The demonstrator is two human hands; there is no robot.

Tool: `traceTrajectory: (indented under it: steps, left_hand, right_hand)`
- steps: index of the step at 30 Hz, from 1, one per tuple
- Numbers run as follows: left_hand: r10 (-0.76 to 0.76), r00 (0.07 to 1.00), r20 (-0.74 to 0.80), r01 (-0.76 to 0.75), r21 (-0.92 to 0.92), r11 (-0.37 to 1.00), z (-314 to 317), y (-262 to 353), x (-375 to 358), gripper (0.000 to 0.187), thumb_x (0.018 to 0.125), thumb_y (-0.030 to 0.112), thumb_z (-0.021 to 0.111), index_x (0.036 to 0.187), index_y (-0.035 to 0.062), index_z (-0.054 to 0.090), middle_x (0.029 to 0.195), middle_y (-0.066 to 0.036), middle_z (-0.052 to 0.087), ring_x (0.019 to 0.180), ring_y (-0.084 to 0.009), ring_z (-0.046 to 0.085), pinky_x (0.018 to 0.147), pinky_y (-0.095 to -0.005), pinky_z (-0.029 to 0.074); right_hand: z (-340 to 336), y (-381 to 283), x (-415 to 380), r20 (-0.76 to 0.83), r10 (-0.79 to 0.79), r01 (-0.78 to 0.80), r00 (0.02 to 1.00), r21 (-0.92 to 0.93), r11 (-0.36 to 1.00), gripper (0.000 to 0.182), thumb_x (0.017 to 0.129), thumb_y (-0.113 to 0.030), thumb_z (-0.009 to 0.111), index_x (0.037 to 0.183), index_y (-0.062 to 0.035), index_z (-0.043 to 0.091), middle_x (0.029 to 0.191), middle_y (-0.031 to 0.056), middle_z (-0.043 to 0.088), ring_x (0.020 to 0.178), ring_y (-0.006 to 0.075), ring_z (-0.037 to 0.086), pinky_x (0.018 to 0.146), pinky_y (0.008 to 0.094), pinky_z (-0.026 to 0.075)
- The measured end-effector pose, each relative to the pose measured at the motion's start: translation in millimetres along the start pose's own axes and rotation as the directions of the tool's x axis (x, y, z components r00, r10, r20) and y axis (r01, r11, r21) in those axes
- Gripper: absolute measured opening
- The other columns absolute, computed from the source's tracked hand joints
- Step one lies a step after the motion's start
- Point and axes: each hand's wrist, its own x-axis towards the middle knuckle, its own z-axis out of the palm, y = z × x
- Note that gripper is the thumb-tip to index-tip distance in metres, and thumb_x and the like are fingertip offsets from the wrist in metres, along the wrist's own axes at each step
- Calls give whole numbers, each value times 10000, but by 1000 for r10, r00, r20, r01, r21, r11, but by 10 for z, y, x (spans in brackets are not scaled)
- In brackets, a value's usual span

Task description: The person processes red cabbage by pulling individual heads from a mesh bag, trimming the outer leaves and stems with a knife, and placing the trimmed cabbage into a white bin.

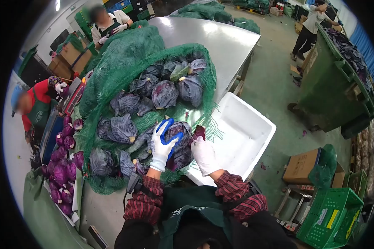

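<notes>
A red cabbage [179,133] with dark purple outer leaves lies at the near edge of the green net. My left hand [161,145], in a white and blue glove, grips its left side with the thumb and fingers spread around it. At the cabbage's right side, my right hand [205,155] in a white glove is closed. A dark red leaf piece [199,133] shows just above its fingers; what they hold is mostly hidden. More cabbages [165,94] with loose, dull leaves lie in the opened green mesh net [210,70] beyond my hands.
A white foam box [253,124] stands at my right. Peeled purple cabbages [60,172] are heaped on the left. Two people work across the table [232,35], and another stands by a green wheeled bin [332,87]. A green crate [330,218] sits at lower right.
</notes>
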Motion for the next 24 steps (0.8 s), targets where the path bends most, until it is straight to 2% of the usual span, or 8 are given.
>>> traceTrajectory:
  steps: [5,8,10,12,14,18,22,24]
  left_hand:
    - [-6,1000,-25,5,-41,999,20,0,0,589,691,129,784,1241,27,601,1264,-105,602,1221,-255,503,1082,-374,352]
    - [32,997,-69,-33,-8,999,23,-39,-11,624,640,129,808,1224,35,608,1231,-128,613,1175,-276,536,1084,-397,353]
    - [21,997,-80,-22,-18,1000,9,-87,-15,625,639,113,800,1229,41,606,1246,-131,600,1184,-282,529,1073,-397,365]
    - [-17,999,-48,12,-83,996,-21,3,-30,574,694,116,777,1233,21,601,1268,-110,597,1226,-265,500,1090,-381,347]
    - [-15,998,-65,7,-122,992,22,-53,-24,575,688,112,780,1227,18,603,1263,-110,601,1223,-261,502,1090,-381,345]
    - [0,999,-42,-1,-11,1000,-3,31,3,574,678,112,781,1218,21,607,1239,-113,615,1216,-272,509,1089,-392,346]
    - [111,994,-15,-109,107,988,40,-28,20,620,633,228,824,1209,94,638,1243,-153,582,1166,-325,526,1018,-423,397]
    - [156,987,43,-161,165,973,42,41,13,623,628,261,822,1208,123,645,1251,-146,581,1158,-329,527,1030,-434,384]
  right_hand:
    - [87,82,74,31,22,-21,999,-54,998,223,897,-216,520,859,-1,564,668,211,624,638,380,635,604,481,511]
    - [-66,74,-5,44,-120,124,992,-95,988,210,905,-192,504,864,7,560,663,193,629,618,368,641,571,452,518]
    - [-204,-35,-43,-41,37,-38,998,-9,999,226,914,-200,498,859,10,561,700,201,635,643,369,641,588,448,519]
    - [-144,34,-69,-15,39,-40,999,-16,999,201,908,-180,497,862,3,565,761,207,645,678,357,646,598,439,522]
    - [-56,131,-33,-8,-309,302,951,-189,934,158,896,-142,497,859,-5,566,744,193,645,656,345,649,576,434,525]
    - [82,102,141,32,-62,66,998,-126,990,121,869,-98,509,849,10,561,639,167,611,619,324,653,574,415,535]
    - [-131,74,95,110,-126,142,986,-157,977,131,852,-90,519,789,6,582,661,211,624,625,362,648,578,439,527]
    - [-51,141,61,42,-70,73,997,-52,996,127,827,-91,546,767,10,594,671,222,625,625,384,638,587,449,525]
